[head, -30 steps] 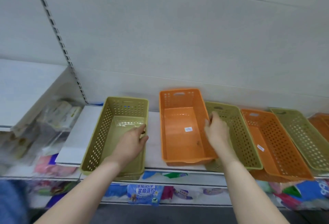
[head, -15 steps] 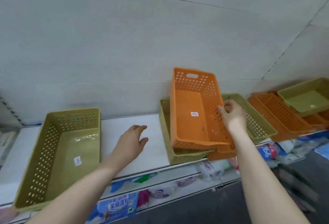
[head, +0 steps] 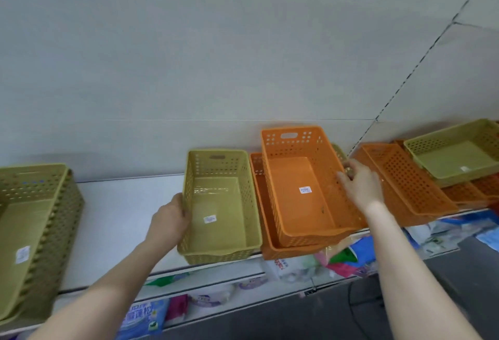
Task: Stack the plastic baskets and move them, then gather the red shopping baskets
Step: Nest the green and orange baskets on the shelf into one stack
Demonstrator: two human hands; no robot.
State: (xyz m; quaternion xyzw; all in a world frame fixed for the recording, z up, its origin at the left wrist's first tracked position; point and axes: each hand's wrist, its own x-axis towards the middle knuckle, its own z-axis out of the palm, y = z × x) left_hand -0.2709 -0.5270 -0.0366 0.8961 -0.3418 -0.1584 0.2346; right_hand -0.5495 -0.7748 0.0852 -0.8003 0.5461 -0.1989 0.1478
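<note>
- Left hand (head: 170,220): gripped the left long wall of the green basket (head: 216,204) about halfway along, fingers curled round the outside. I could not tell how far the thumb reached over the rim.
- Right hand (head: 363,187): pinched the right long wall of the upper orange basket (head: 294,177) near its rim, fingers curled.
- Green basket: stood flat on the white shelf (head: 121,218) at my twelve o'clock, its front edge overhanging the shelf lip a little.
- Upper orange basket: at my one o'clock, touching the green one's right side. It was tilted, partly nested in the lower orange basket (head: 289,252) and not yet seated.
- Green stack (head: 40,218): nested baskets at my nine o'clock, well apart from the hands.
- Further pile (head: 410,183): orange baskets at my three o'clock, with a shallow green tray (head: 453,156) resting on them.
- Handling, as judged: empty perforated plastic, so light and fairly stiff. The thin walls probably flex when held by one side. The surface looked smooth and likely to slip.
- Hold, as judged: the rolled rim, or the handle slot in the end wall, would be the surer grip. A basket lowered level should nest without jamming.
</note>
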